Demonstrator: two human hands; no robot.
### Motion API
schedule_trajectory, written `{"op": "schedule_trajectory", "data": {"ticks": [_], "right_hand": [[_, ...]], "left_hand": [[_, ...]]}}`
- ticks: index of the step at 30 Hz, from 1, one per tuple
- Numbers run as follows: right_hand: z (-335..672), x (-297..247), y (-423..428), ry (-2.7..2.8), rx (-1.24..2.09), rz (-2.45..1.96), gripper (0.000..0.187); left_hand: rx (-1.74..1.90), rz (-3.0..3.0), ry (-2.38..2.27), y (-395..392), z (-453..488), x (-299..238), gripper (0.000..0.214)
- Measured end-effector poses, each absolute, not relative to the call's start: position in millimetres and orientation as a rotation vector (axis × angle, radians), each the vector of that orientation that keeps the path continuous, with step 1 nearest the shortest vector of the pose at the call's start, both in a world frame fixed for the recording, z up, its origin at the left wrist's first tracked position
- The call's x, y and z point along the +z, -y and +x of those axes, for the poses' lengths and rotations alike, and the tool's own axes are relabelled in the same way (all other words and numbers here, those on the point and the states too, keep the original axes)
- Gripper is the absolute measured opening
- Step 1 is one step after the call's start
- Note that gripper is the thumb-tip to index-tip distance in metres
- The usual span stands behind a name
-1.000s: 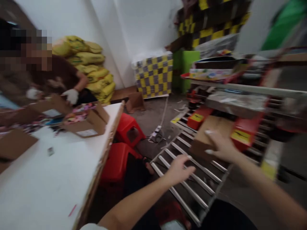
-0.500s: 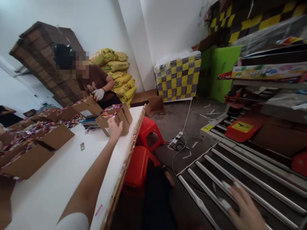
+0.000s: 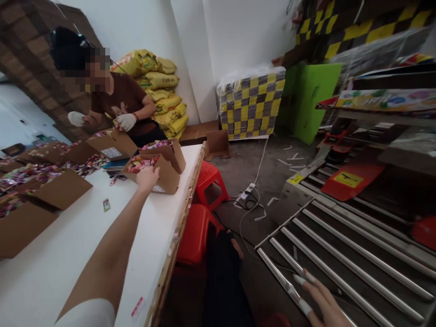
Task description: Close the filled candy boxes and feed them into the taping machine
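My left hand (image 3: 148, 178) reaches across the white table and is closed over the near edge of an open cardboard box (image 3: 168, 177). Small pink and red wrapped packets (image 3: 143, 162) fill this box, and part of its pale label shows below my hand. Right behind it stands a second open box (image 3: 177, 156) of similar packets. On the lower right, my right hand (image 3: 318, 295) hangs over the metal rollers of a conveyor (image 3: 320, 254). Its fingers are apart, white covers sit on some fingertips, and it holds nothing.
Across the white table (image 3: 136, 245), a co-worker in white gloves (image 3: 126, 121) stands by another box (image 3: 112, 144). Boxes and loose packets (image 3: 30, 179) line the left side. Red stools (image 3: 195, 234) stand along the table edge. A power strip (image 3: 245, 191) with cables lies on the floor.
My left hand has moved left and closed on the box edge. My right hand has dropped lower over the rollers. The co-worker's gloved hands have shifted, and the view has turned slightly.
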State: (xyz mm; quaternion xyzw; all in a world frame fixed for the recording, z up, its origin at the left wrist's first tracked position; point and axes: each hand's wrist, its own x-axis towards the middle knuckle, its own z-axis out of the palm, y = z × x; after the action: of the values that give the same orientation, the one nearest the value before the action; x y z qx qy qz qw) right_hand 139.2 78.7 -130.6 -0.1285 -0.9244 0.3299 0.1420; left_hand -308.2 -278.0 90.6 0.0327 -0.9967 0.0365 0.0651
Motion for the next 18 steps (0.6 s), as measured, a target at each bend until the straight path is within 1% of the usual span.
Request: {"op": "schedule_trajectory", "data": {"ticks": [3, 7, 10, 13, 15, 16, 18], "right_hand": [[129, -121, -66, 2.668, 1.025, -0.348, 0.038], [112, -103, -48, 2.680, 1.137, -0.255, 0.034], [91, -79, -24, 2.682, 1.265, -0.143, 0.035], [64, -33, 15, 2.611, 1.449, 0.009, 0.037], [46, 8, 48, 2.522, 1.596, 0.201, 0.045], [36, 29, 65, 2.467, 1.662, 0.304, 0.055], [20, 67, 97, 2.393, 1.764, 0.504, 0.076]], "left_hand": [[0.114, 0.099, 2.993, 312, -279, 110, 0.039], [-0.122, 0.074, 2.925, 335, -215, 141, 0.038], [-0.222, -0.015, 2.825, 325, -148, 158, 0.035], [-0.221, -0.175, 2.793, 301, -80, 166, 0.037], [-0.204, -0.237, 2.741, 285, -44, 167, 0.042], [-0.220, -0.261, 2.718, 279, -30, 167, 0.042], [-0.352, -0.335, 2.703, 272, -10, 166, 0.035]]}}
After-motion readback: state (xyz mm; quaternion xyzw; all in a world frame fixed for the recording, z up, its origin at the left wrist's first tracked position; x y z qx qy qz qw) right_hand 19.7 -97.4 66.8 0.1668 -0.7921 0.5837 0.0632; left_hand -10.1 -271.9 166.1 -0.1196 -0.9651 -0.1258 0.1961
